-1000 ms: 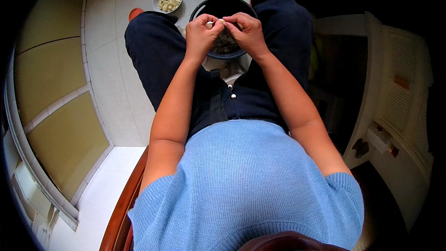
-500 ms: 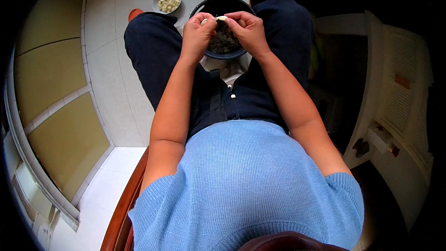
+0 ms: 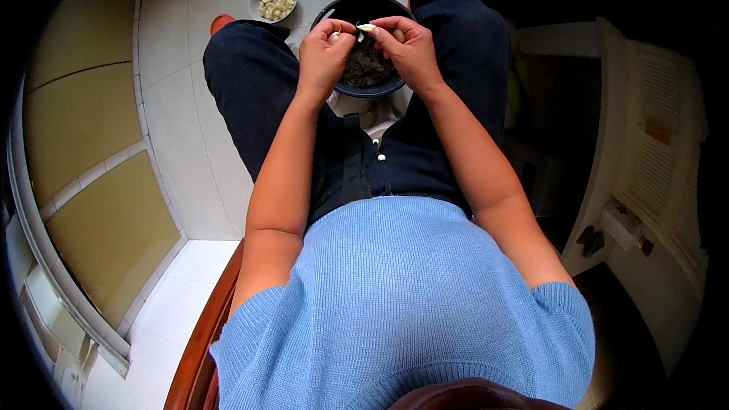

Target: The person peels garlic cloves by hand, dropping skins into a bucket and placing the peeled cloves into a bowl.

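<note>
Maybe peeling | right fingers point(image 3: 383, 40) pinched clove point(image 3: 367, 28), left fingers point(image 3: 344, 44) gripped white bit point(image 3: 334, 36), over 12-o'clock tub point(image 3: 370, 93) | next likely needed soft tug

Bucket point(image 3: 364, 6): between the legs point(image 3: 243, 68); scraps point(image 3: 364, 70) inside. Bowl point(image 3: 254, 4): on the floor point(image 3: 171, 30), left of the bucket, beyond the left leg; garlic cloves point(image 3: 276, 3) inside. Single clove point(image 3: 366, 28): above the bucket, in the right hand point(image 3: 414, 49).
</note>
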`<state>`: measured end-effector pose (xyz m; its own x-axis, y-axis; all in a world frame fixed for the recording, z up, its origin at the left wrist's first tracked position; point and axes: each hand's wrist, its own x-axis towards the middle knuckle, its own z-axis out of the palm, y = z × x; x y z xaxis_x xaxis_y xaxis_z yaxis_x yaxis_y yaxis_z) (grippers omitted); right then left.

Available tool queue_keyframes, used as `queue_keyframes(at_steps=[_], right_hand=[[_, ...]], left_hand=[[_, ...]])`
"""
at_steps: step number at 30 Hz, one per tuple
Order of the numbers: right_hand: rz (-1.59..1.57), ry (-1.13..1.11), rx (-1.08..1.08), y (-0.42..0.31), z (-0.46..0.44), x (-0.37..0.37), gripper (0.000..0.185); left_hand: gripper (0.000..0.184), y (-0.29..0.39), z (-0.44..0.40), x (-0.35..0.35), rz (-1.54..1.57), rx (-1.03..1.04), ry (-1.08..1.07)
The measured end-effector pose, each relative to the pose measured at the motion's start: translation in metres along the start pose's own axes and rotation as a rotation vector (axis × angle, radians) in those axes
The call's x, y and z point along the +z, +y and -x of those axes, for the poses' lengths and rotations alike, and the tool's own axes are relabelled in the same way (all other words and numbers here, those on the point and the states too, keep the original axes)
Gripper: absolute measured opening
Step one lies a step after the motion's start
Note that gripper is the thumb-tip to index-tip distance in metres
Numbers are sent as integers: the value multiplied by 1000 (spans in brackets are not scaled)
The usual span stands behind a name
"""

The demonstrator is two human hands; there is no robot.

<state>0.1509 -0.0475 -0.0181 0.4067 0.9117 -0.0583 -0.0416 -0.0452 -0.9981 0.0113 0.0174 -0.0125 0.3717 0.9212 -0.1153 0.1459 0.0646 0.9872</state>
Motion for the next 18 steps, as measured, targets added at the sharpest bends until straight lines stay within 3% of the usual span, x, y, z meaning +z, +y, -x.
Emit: queue_keyframes(at_steps=[5,12,18], right_hand=[[-48,-10,19,-4,1,1,14],[-61,-65,41,-4,3,2,15],[23,-92,22,-3,2,-1,16]], left_hand=[[11,9,3,-1,-192,26,-26],[14,14,4,-1,-182,86,-36],[11,15,5,-4,-129,-20,-107]])
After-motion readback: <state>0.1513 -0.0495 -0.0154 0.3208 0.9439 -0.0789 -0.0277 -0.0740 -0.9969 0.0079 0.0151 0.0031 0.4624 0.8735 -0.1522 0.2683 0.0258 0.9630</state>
